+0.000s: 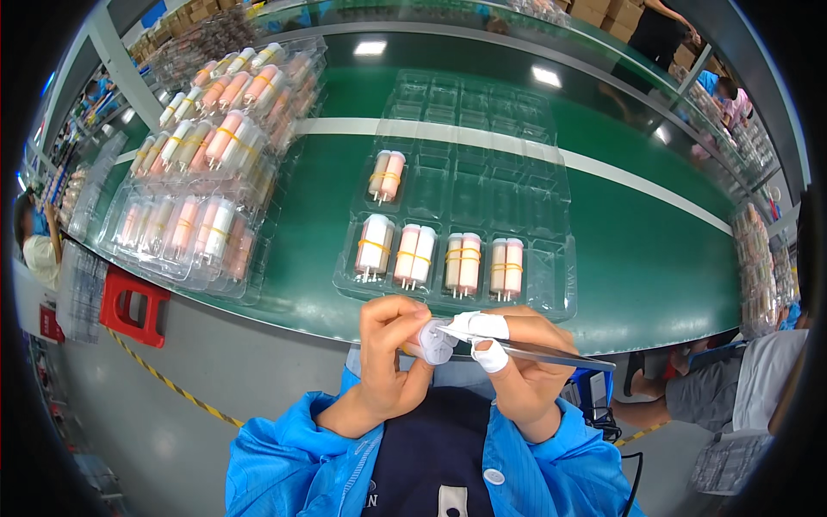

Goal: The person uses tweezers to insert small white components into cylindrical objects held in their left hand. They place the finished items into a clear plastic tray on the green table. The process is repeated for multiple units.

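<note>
At the tabletop's (655,267) near edge, the left hand's (388,358) fingers grasp a tube bundle (438,346); the right hand's (534,377) fingers, two wearing white wraps (491,355), pinch metal tweezers (560,355). Their tip seems to touch the bundle's pale end, though it shows too small for certainty. A clear tray (551,271) sits beyond.

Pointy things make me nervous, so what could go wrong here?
The tweezers in the right hand might slip and poke the left hand, which holds the small part close to their tips. The part could get scratched, too. And the stacked plastic trays might topple if somebody bumped them.
</note>
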The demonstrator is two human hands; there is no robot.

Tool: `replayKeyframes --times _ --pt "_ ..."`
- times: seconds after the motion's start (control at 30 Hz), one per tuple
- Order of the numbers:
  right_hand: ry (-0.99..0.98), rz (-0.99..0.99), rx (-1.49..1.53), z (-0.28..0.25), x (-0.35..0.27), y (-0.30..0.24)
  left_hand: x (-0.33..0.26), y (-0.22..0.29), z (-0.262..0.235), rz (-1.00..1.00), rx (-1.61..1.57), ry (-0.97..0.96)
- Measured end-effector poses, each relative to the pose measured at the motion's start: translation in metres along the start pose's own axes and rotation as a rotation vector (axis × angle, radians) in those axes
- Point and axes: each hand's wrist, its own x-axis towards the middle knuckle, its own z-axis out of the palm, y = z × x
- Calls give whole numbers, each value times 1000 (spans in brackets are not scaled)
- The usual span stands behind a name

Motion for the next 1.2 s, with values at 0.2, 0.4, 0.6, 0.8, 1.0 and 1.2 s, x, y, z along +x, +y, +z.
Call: replayKeyframes --times 0.2,0.4,0.6,0.8,1.0,1.2 --pt "-7 -2 6 0 0 1 -1 -2 0 2 6 -1" --pt "-5 -15 -3 -1 0 1 -1 -2 -2 -14 10 -16" --pt "-29 -15 -34 -2 1 0 -1 -1 -3 -30 -2 -22" --pt "3 -14 -18 0 0 3 4 1 -4 9 49 -22" --pt "-17 -24 -64 1 3 2 7 5 -3 9 53 35" --pt "-112 33 -116 -3 15 -7 8 1 -4 63 83 18"
